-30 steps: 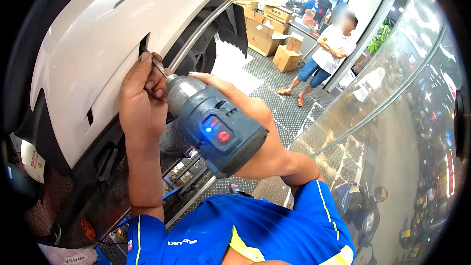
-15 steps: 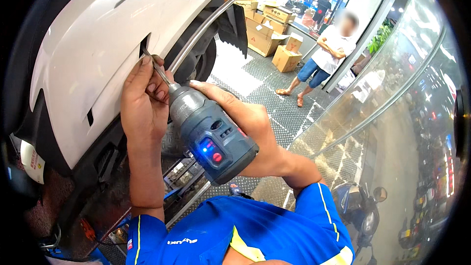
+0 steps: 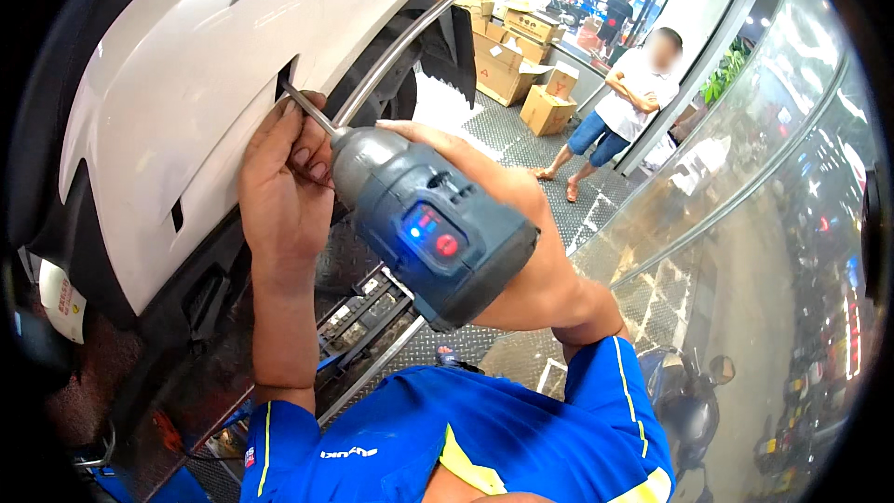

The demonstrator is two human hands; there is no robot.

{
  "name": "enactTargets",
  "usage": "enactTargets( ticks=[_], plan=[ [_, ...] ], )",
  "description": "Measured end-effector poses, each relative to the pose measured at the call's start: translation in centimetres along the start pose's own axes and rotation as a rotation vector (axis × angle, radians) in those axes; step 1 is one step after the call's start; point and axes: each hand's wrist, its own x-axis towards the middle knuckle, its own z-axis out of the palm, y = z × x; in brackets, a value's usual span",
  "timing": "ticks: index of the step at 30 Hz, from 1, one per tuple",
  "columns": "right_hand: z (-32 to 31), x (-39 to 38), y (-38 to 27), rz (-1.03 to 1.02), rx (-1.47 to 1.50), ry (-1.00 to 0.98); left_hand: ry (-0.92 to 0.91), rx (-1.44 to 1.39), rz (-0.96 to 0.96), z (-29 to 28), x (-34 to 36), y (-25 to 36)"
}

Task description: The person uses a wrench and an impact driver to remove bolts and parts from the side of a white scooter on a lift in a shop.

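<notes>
My right hand (image 3: 480,163) is wrapped round a dark grey cordless impact driver (image 3: 410,196), its grip mostly hidden beneath the body. Blue and red lights glow on the driver's panel. A long thin driver bit (image 3: 315,114) runs from its nose into the upper dark slot (image 3: 286,74) of a white scooter body panel (image 3: 186,74). Close by the slot, my left hand (image 3: 289,163) has its curled fingers round the bit, thumb on the near side. What the bit's tip meets inside the slot is hidden.
A metal rail (image 3: 400,42) and a dark wheel lie right of the panel. Below my arms is a metal stand (image 3: 363,317). Cardboard boxes (image 3: 507,65) stand at the back, near a person (image 3: 638,93) with folded arms. Clear curtain strips (image 3: 745,177) hang at the right.
The driver's rear end has swung right and slightly up, with my right hand following. More of the bit shows between nose and slot. My left hand stays near the slot.
</notes>
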Motion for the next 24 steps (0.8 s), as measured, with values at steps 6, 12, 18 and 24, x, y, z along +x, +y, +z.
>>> enactTargets(
  ticks=[6,12,18,24],
  plan=[
    [0.8,-1.2,2.7,-0.067,0.019,0.008,0.021,0.039,0.002,0.1,-0.1,0.1],
    [1.2,-1.9,3.9,-0.13,0.03,0.015,-0.027,0.061,0.022,-0.3,0.2,-0.5],
    [1.1,-1.2,3.1,-0.074,0.024,0.046,-0.006,0.099,0.021,0.4,0.0,-0.2],
    [1.3,-1.3,2.1,0.035,0.033,0.024,-0.007,0.072,0.02,0.3,-0.1,-0.4]
  ],
)
